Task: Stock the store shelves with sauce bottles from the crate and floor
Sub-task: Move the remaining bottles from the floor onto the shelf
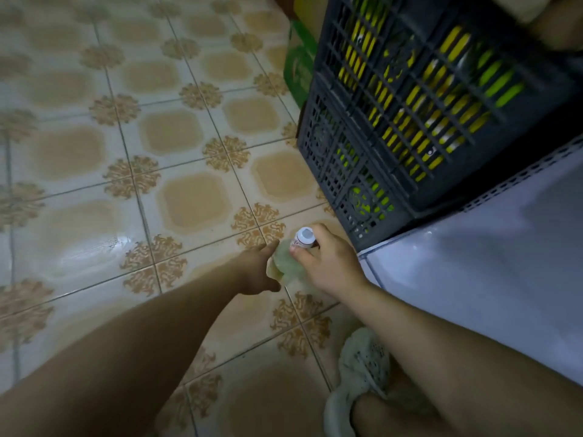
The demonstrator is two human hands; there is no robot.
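Now right hand [331,263] holds white-capped pale-green sauce bottle [285,263]; left hand [255,269] grip wide, touching it.

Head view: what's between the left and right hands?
A white-capped bottle, its pale-green body blurred. The right hand grips it just under the cap; the left hand touches its side. Only the head view shows this.

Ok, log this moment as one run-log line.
stage: bottle pickup at floor | right hand: grips bottle near its top | left hand: at bottle body, grip unclear | crate: beyond right hand
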